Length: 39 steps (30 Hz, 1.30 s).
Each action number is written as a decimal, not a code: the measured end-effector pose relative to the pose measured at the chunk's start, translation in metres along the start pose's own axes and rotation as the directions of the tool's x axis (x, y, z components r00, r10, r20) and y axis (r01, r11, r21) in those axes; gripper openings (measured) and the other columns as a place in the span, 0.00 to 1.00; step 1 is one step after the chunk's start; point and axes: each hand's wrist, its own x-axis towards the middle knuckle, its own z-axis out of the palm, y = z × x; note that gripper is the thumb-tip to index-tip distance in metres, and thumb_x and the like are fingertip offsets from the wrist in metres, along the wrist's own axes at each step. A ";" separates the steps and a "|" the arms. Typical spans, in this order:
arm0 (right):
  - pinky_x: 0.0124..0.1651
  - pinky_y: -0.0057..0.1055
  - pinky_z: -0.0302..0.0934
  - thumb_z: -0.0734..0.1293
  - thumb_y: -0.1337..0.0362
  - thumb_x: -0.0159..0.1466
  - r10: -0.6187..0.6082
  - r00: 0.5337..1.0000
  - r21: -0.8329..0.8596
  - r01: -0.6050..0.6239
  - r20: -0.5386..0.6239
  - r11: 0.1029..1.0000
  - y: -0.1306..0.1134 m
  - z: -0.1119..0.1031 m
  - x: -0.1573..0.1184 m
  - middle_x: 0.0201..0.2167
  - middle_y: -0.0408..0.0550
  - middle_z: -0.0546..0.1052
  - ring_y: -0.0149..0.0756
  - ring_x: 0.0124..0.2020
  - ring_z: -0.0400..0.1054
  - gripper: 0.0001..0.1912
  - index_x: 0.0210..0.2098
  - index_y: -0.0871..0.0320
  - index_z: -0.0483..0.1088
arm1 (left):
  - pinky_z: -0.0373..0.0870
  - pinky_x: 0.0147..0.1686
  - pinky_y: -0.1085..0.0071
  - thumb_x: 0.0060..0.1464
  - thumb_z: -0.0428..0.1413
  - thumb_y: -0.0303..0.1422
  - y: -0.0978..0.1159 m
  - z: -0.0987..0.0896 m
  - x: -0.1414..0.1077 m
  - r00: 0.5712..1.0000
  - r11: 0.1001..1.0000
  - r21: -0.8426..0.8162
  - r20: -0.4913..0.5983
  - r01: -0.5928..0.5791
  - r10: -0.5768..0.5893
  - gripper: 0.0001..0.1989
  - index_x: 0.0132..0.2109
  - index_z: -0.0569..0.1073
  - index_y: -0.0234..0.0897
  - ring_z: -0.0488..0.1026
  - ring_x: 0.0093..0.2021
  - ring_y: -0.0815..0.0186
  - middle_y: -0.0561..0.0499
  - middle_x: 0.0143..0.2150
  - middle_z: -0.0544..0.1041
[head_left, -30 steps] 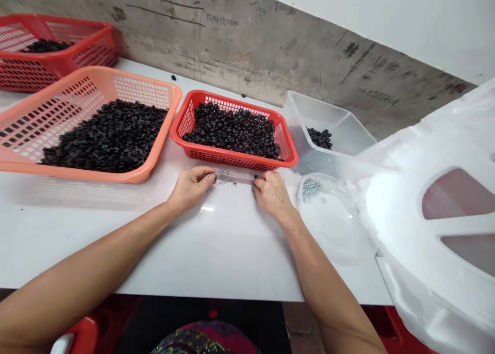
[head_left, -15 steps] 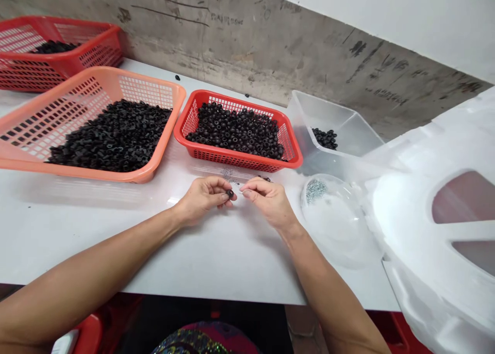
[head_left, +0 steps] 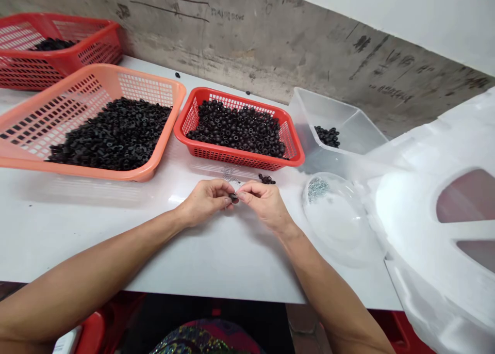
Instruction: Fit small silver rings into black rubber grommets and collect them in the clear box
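Two hands, the left hand (head_left: pixel 207 203) and the right hand (head_left: pixel 265 205), sit just in front of the rectangular red plastic mesh basket (head_left: pixel 247 160), wrists low and forearms angled inward across the white table (head_left: pixel 116 245). Both hands are curled, their fingertips (head_left: pixel 228 200) pressed together on one small black ring-shaped bead (head_left: pixel 233 196). Before that basket lie a small cluster of black beads (head_left: pixel 266 179) and scattered tiny silver pieces (head_left: pixel 231 175); to its right stands a shallow clear plastic bowl (head_left: pixel 336 225).
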 end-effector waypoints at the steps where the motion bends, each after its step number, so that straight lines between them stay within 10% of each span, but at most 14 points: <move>1: 0.35 0.29 0.59 0.66 0.64 0.57 0.009 1.000 -0.013 -0.009 -0.003 1.000 0.000 0.001 0.000 0.26 0.45 0.73 0.31 0.30 0.65 0.06 0.27 0.60 0.74 | 0.68 0.28 0.73 0.44 0.58 0.25 0.000 0.000 0.000 1.000 1.000 -0.003 0.004 -0.001 0.001 0.07 0.34 0.71 0.31 0.72 0.26 0.70 0.51 0.27 0.76; 16: 0.29 0.26 0.58 0.69 0.63 0.53 0.159 0.987 0.137 -0.163 0.036 0.977 0.002 0.002 0.002 0.22 0.42 0.71 0.28 0.24 0.63 0.07 0.26 0.61 0.71 | 0.68 0.30 0.72 0.45 0.59 0.27 -0.002 -0.001 -0.002 0.999 1.000 0.004 0.042 -0.018 0.018 0.07 0.35 0.72 0.31 0.73 0.27 0.69 0.51 0.28 0.76; 24: 0.32 0.30 0.58 0.65 0.64 0.56 -0.105 0.948 -0.468 -0.050 -0.300 0.882 0.000 -0.068 0.004 0.25 0.44 0.74 0.33 0.27 0.65 0.06 0.28 0.58 0.73 | 0.69 0.30 0.70 0.47 0.59 0.29 -0.005 -0.003 -0.001 0.999 0.997 -0.071 -0.024 0.028 -0.029 0.12 0.41 0.74 0.31 0.72 0.26 0.70 0.48 0.31 0.78; 39: 0.32 0.30 0.54 0.65 0.70 0.54 0.113 0.990 -0.851 0.017 0.090 0.525 0.018 -0.062 0.003 0.24 0.45 0.75 0.36 0.27 0.66 0.06 0.26 0.55 0.74 | 0.68 0.30 0.69 0.46 0.59 0.29 -0.007 -0.005 0.002 0.998 0.992 -0.117 -0.045 0.045 -0.051 0.12 0.40 0.71 0.32 0.74 0.27 0.69 0.48 0.31 0.78</move>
